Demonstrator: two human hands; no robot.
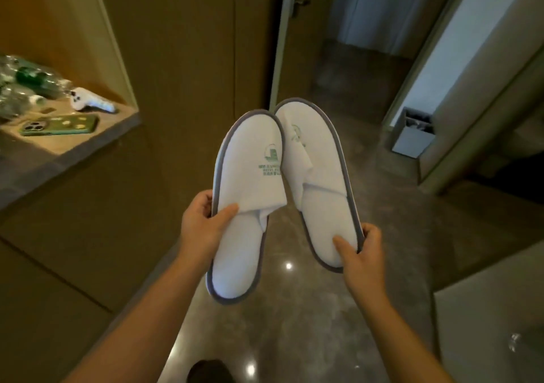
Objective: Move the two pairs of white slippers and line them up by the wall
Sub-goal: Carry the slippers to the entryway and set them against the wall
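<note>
I hold one pair of white slippers with grey trim in the air above the floor, toes pointing away from me. My left hand [203, 223] grips the left slipper [247, 194] at its side, thumb on the upper that carries a green logo. My right hand [360, 253] pinches the heel end of the right slipper [315, 176]. The two toes touch at the top. No second pair is in view.
A brown cabinet wall [182, 58] runs along the left, with a lit shelf [88, 144] holding a green phone [59, 126], a white controller [91, 102] and plastic bottles. Glossy stone floor [294, 309] lies below. A grey bin [415, 132] stands by a doorway at right.
</note>
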